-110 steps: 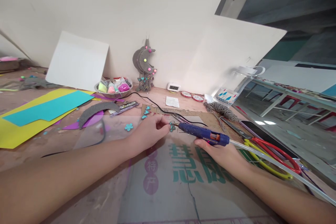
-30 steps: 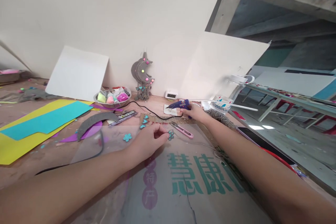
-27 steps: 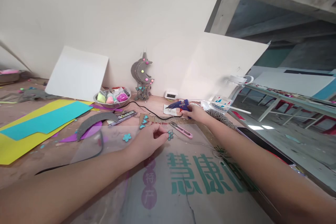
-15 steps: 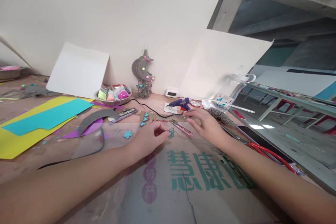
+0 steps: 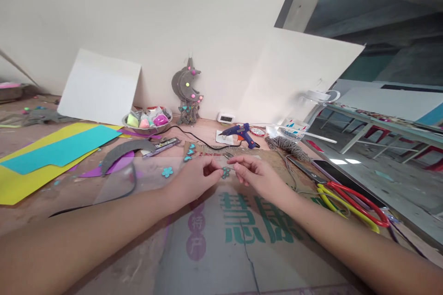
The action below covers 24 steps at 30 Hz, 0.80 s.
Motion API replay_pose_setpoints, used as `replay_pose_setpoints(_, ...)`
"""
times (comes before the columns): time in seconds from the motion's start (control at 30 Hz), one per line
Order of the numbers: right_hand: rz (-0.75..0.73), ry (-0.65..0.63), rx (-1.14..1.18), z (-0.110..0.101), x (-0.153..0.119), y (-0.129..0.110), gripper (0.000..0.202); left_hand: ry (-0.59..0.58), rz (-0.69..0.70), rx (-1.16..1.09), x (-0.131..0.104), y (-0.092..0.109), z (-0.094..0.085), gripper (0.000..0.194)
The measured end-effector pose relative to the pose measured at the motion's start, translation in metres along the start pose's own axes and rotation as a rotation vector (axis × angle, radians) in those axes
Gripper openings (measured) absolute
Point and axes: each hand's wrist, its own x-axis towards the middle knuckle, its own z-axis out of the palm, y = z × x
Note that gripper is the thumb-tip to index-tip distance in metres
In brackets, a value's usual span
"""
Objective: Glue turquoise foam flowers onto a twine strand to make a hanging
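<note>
My left hand [image 5: 199,177] pinches a small grey-and-teal flower [image 5: 226,173] between thumb and fingertips, just above the cardboard [image 5: 284,258]. Close on its other side, my right hand [image 5: 258,176] has thumb and forefinger pressed together. A thin, pale strand seems to run from those fingertips to the flower; its kind is too small to make out. To the left of my left hand lies a loose teal flower [image 5: 167,172]. Several teal heart shapes [image 5: 189,152] lie behind the hand. A craft knife [image 5: 228,155] is partly hidden behind my right hand.
A blue glue gun [image 5: 240,133] rests at the back, near grey yarn [image 5: 289,147]. Scissors [image 5: 356,200] and a phone [image 5: 346,179] lie right. Left are coloured sheets [image 5: 69,150], a grey crescent [image 5: 126,150] and a bowl [image 5: 147,131]. A decorated moon [image 5: 187,85] stands against the white board.
My right hand has moved left and down from beside the glue gun to the flower, closing its fingers. My left hand keeps hold of the flower. More of the scissors shows.
</note>
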Motion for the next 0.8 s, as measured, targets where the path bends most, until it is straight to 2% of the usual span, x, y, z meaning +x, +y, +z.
replay_pose_setpoints(0.17, 0.100, -0.049, 0.153, 0.008, -0.008, -0.013, 0.035, 0.002, 0.025, -0.007, 0.000, -0.002, 0.001, 0.014)
replay_pose_setpoints(0.27, 0.109, -0.068, 0.202, 0.012, -0.010, -0.017, 0.039, 0.002, 0.043, -0.012, 0.000, -0.002, 0.000, 0.013)
replay_pose_setpoints(0.43, 0.035, -0.035, 0.240, 0.013, -0.013, -0.017, 0.039, -0.022, 0.052, -0.018, 0.000, 0.000, 0.000, 0.014)
replay_pose_setpoints(0.67, 0.096, -0.113, 0.312, 0.016, -0.013, -0.015, 0.044, -0.004, 0.071, -0.016, 0.001, 0.001, -0.001, 0.014)
replay_pose_setpoints(0.8, 0.122, -0.110, 0.398, 0.017, -0.011, -0.010, 0.039, 0.001, 0.055, -0.025, 0.000, 0.002, -0.001, 0.013)
